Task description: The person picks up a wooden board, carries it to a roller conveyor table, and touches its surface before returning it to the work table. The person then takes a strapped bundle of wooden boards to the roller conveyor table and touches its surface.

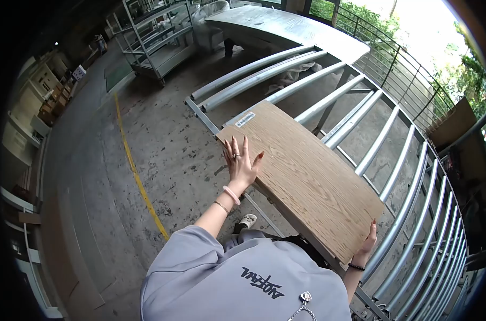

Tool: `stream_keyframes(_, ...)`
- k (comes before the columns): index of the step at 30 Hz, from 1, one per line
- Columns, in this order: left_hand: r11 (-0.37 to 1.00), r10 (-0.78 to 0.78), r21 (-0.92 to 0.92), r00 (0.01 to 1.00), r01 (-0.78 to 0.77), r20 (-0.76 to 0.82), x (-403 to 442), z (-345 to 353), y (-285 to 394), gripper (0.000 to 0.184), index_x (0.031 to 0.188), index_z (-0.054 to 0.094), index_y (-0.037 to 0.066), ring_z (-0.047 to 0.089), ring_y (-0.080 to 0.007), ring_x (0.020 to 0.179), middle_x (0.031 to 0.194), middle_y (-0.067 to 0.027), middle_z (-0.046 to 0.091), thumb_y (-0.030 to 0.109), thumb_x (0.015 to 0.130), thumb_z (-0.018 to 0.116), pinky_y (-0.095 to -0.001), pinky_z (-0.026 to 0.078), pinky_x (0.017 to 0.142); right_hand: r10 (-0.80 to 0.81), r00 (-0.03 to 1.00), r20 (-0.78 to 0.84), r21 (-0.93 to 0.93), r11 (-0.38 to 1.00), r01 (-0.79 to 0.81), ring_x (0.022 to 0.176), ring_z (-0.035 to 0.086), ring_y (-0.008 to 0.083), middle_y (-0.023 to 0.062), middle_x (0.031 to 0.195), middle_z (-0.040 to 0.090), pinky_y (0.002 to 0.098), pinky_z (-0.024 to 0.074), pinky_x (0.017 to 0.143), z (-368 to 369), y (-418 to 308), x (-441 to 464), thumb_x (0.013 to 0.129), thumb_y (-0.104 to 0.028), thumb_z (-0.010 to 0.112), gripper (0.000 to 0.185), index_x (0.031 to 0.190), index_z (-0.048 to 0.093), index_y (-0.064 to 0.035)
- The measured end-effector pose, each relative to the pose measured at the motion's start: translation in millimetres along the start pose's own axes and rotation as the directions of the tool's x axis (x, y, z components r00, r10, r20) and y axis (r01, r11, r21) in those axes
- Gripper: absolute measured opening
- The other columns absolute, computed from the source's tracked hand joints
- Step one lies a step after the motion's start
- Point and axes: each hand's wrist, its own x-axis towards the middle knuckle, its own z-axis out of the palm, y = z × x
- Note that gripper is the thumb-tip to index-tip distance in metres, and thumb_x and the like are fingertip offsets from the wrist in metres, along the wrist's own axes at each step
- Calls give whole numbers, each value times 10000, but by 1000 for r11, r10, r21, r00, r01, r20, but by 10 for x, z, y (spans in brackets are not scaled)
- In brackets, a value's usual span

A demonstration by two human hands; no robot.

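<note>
A wood-grain board (307, 176) lies across the metal rollers in front of me. Near its far left corner is a white label (245, 119) with a barcode-like print. My left hand (244, 167) rests on the board's near left edge, fingers stretched out and thumb spread apart. At the right end, my right hand (368, 243) grips the board's short edge; part of its fingers is hidden by the board.
The roller conveyor (382, 128) curves away to the right. Behind it stands a metal-topped table (291, 27), with a railing (398, 64) beyond. A wheeled rack (157, 43) is at the back left. A yellow line (133, 166) runs along the concrete floor.
</note>
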Motion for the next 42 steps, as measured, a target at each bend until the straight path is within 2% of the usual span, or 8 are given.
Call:
stream_keyframes(5,997,77,-20,989,-80,-124,186,53,-93,770,1465,176,107,6,-479,1372,1482,-306,66,609,908,348,-556,21,1101,120,993,-23,-154,981,-122,1041,571,236,109,1209,561,341,468,897,233,-40,63,970,-307,379,431,1288,466,-30)
stream_keyframes(13,996,49,67,998,-51,43,1454,137,-946,789,1477,133,132,-10,-475,1374,1492,-289,52,627,899,344,-555,20,1103,-169,972,-162,-60,985,161,976,588,167,83,1090,616,302,481,835,1445,644,743,961,-304,449,422,1272,505,-23)
stream_keyframes(17,994,61,81,995,-67,75,1780,202,-1132,815,1478,129,137,-16,-463,1380,1490,-291,56,654,884,338,-554,18,1103,-191,928,-320,-311,946,87,866,591,153,87,995,652,265,454,767,1746,820,783,947,-280,484,430,1220,535,48)
stream_keyframes(20,990,31,134,996,-42,82,1912,188,-1254,822,1477,143,141,-19,-453,1384,1498,-274,52,669,876,334,-537,25,1110,-457,833,-311,-789,612,41,815,573,132,65,900,662,265,439,736,1740,757,707,926,-278,515,440,1234,529,37)
stream_keyframes(24,977,32,207,993,-55,112,2117,121,-1411,847,1469,169,116,-8,-429,1393,1505,-255,73,693,866,310,-514,36,1118,-404,848,-344,-793,608,-31,892,594,169,96,982,658,297,445,815,2152,454,406,909,-271,530,443,1239,527,24)
stream_keyframes(30,983,-38,182,992,16,123,2946,265,-1967,919,1420,272,10,203,-328,1386,1450,-205,313,730,848,263,-501,120,1109,-345,774,532,-841,-326,433,1393,180,335,143,1470,306,432,261,1108,2955,1065,-119,868,-232,592,593,1383,371,-37)
stream_keyframes(32,983,-24,183,992,1,121,2993,298,-1963,904,1417,285,20,255,-311,1364,1434,-185,347,724,850,271,-500,158,1090,-280,802,527,-849,-142,508,1400,145,357,133,1488,274,432,254,1109,3084,1199,-192,861,-217,600,597,1398,374,-86)
stream_keyframes(42,929,38,362,993,-75,108,2580,385,-1634,870,1434,269,78,339,-289,1299,1392,-152,392,727,857,216,-524,185,1055,-263,823,504,-843,-357,403,1398,166,349,87,1497,276,402,210,1128,2691,1185,-343,847,-87,525,508,1328,502,-249)
